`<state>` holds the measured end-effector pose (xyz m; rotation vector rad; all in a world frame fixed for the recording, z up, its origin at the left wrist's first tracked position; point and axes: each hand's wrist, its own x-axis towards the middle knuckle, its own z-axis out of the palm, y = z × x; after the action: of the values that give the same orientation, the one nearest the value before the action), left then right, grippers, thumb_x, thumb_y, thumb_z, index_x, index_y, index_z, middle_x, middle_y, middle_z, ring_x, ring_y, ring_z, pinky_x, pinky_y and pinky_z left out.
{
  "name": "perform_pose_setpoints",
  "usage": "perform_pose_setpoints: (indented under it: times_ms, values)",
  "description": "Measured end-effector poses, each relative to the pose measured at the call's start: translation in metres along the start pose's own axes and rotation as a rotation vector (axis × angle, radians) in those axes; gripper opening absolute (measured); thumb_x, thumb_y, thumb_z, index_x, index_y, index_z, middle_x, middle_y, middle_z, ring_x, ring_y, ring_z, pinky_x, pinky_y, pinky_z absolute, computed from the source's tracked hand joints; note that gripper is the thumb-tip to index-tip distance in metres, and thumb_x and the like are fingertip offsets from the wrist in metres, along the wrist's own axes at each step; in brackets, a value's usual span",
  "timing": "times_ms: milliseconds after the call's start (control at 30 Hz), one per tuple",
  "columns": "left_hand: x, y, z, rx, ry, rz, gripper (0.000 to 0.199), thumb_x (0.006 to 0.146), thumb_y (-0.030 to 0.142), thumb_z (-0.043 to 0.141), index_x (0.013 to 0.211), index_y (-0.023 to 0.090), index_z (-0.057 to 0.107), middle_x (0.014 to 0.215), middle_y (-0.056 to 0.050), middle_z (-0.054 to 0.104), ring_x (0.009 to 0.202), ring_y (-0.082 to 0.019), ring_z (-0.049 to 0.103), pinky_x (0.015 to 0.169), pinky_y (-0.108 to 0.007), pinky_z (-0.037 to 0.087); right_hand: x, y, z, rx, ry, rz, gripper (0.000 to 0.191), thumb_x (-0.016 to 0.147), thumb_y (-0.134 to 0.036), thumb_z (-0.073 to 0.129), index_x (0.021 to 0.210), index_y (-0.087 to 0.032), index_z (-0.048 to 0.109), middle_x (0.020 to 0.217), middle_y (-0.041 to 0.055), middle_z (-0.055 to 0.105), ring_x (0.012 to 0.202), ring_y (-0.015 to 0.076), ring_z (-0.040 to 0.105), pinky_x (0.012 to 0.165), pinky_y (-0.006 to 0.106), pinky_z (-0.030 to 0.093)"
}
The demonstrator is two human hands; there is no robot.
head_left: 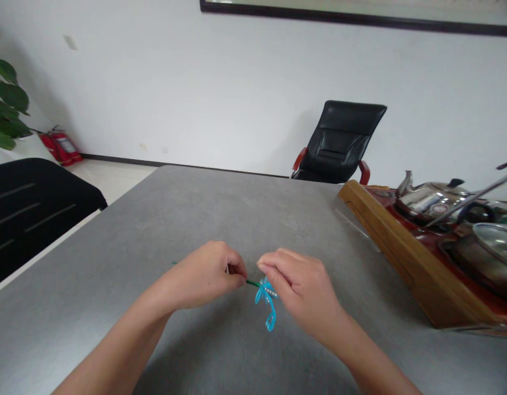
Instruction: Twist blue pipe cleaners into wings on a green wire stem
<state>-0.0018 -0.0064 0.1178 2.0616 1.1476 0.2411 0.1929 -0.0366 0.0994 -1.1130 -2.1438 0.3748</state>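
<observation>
A blue craft flower (270,307) with looped petals, pale bead-like dots and a thin green stem (253,283) hangs above the grey table, head to the right. My left hand (208,271) is closed in a pinch around the stem, whose far end pokes out behind the wrist. Close by on the right, my right hand (300,282) is also closed, thumb against forefinger, just over the flower head. Whatever lies between those fingertips is hidden. Part of the petals passes behind the right hand.
On the right of the grey table (220,206) stands a wooden tea tray (401,258) with a steel kettle (434,197) and a glass-lidded pot (487,258). A black chair (339,140) is beyond the far edge; another black seat (39,203) is left.
</observation>
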Motion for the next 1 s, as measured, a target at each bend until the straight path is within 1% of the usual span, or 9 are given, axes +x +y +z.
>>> perform_pose_setpoints:
  times_ms: [100, 200, 267, 367, 467, 600, 733, 867, 1000]
  values:
    - [0.000, 0.000, -0.003, 0.007, 0.108, -0.041, 0.021, 0.076, 0.022, 0.051, 0.075, 0.018, 0.072, 0.066, 0.001, 0.067, 0.061, -0.012, 0.056, 0.056, -0.020, 0.036, -0.004, -0.008, -0.002, -0.085, 0.047, -0.076, 0.020, 0.091, -0.017, 0.047, 0.081, -0.018, 0.064, 0.064, -0.0023, 0.057, 0.059, 0.0102, 0.052, 0.058, 0.023, 0.033]
    - [0.001, 0.000, -0.007, 0.007, 0.229, -0.087, 0.022, 0.078, 0.026, 0.051, 0.073, 0.018, 0.071, 0.061, 0.002, 0.064, 0.057, -0.012, 0.053, 0.053, -0.020, 0.034, -0.006, -0.015, -0.001, -0.167, 0.102, -0.153, 0.021, 0.090, -0.015, 0.046, 0.079, -0.017, 0.065, 0.063, -0.0013, 0.056, 0.057, 0.0113, 0.051, 0.058, 0.025, 0.033]
    - [0.001, 0.000, -0.008, -0.006, 0.301, -0.109, 0.022, 0.078, 0.029, 0.051, 0.073, 0.018, 0.070, 0.059, 0.002, 0.061, 0.055, -0.011, 0.051, 0.051, -0.021, 0.032, -0.007, -0.018, 0.000, -0.216, 0.114, -0.188, 0.023, 0.090, -0.012, 0.045, 0.078, -0.016, 0.065, 0.062, -0.0004, 0.056, 0.057, 0.0123, 0.051, 0.058, 0.026, 0.033]
    - [0.002, 0.000, -0.008, -0.069, 0.384, -0.117, 0.021, 0.078, 0.030, 0.052, 0.073, 0.017, 0.069, 0.058, 0.002, 0.059, 0.055, -0.012, 0.049, 0.050, -0.021, 0.031, -0.009, -0.021, 0.003, -0.282, 0.106, -0.196, 0.024, 0.089, -0.011, 0.044, 0.077, -0.016, 0.064, 0.060, 0.0002, 0.056, 0.056, 0.0135, 0.050, 0.056, 0.027, 0.032]
    - [0.002, 0.000, -0.009, -0.176, 0.445, -0.116, 0.020, 0.076, 0.030, 0.054, 0.073, 0.016, 0.069, 0.061, 0.001, 0.060, 0.057, -0.012, 0.050, 0.053, -0.022, 0.033, -0.010, -0.020, 0.006, -0.324, 0.106, -0.171, 0.025, 0.089, -0.012, 0.043, 0.076, -0.016, 0.064, 0.060, 0.0003, 0.056, 0.055, 0.0142, 0.051, 0.055, 0.028, 0.031]
    - [0.003, -0.001, -0.011, -0.351, 0.468, -0.095, 0.018, 0.074, 0.030, 0.057, 0.074, 0.015, 0.067, 0.063, 0.002, 0.059, 0.059, -0.011, 0.049, 0.055, -0.022, 0.034, -0.010, -0.017, 0.010, -0.330, 0.108, -0.120, 0.025, 0.088, -0.012, 0.042, 0.075, -0.017, 0.063, 0.059, 0.0003, 0.057, 0.053, 0.0143, 0.052, 0.053, 0.028, 0.030]
    - [0.002, -0.001, -0.012, -0.473, 0.463, -0.063, 0.016, 0.074, 0.029, 0.060, 0.071, 0.014, 0.065, 0.061, 0.003, 0.056, 0.055, -0.008, 0.043, 0.054, -0.020, 0.031, -0.009, -0.013, 0.015, -0.293, 0.074, -0.042, 0.024, 0.088, -0.012, 0.041, 0.077, -0.017, 0.063, 0.063, 0.0008, 0.061, 0.056, 0.0140, 0.056, 0.055, 0.027, 0.032]
    - [0.000, 0.001, -0.013, -0.539, 0.421, -0.086, 0.018, 0.075, 0.031, 0.060, 0.071, 0.014, 0.064, 0.057, 0.004, 0.049, 0.048, -0.005, 0.031, 0.047, -0.020, 0.024, -0.008, -0.005, 0.019, -0.245, 0.048, 0.046, 0.024, 0.089, -0.014, 0.041, 0.079, -0.018, 0.062, 0.065, 0.0003, 0.062, 0.058, 0.0124, 0.058, 0.057, 0.024, 0.034]
    - [-0.001, 0.002, -0.013, -0.584, 0.368, -0.095, 0.020, 0.076, 0.033, 0.061, 0.071, 0.013, 0.063, 0.057, 0.004, 0.047, 0.047, -0.005, 0.028, 0.045, -0.020, 0.019, -0.007, 0.002, 0.022, -0.173, 0.038, 0.094, 0.024, 0.090, -0.016, 0.041, 0.079, -0.018, 0.062, 0.067, -0.0003, 0.062, 0.060, 0.0116, 0.057, 0.059, 0.022, 0.035]
